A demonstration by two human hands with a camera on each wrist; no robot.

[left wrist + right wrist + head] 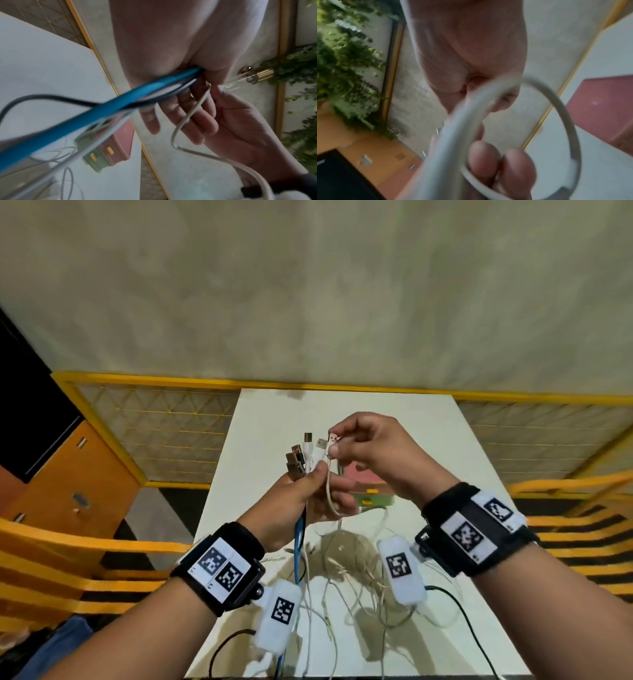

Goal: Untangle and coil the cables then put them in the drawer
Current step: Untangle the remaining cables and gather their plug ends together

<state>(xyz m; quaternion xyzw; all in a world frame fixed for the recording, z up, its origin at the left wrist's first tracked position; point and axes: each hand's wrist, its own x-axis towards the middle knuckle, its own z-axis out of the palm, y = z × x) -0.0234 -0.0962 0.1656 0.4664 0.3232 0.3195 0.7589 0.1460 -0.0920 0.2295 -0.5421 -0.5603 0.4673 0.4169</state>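
Observation:
My left hand (310,487) grips a bunch of cable ends, their USB plugs (301,455) sticking up above the fist. A blue cable (299,537) and several white ones hang from it to a tangle (356,577) on the white table (445,460). My right hand (337,445) pinches the plug of one white cable (331,440) between thumb and forefinger, just right of the bunch. In the left wrist view the blue cable (96,112) runs out of the closed left hand (171,75). A white cable (462,128) loops blurred before the right hand (471,56).
A small pink and green drawer box (370,491) stands on the table behind the hands. Yellow railings (154,381) ring the table. An orange cabinet (78,484) stands at the left. Black wrist-camera leads (459,611) trail over the near table.

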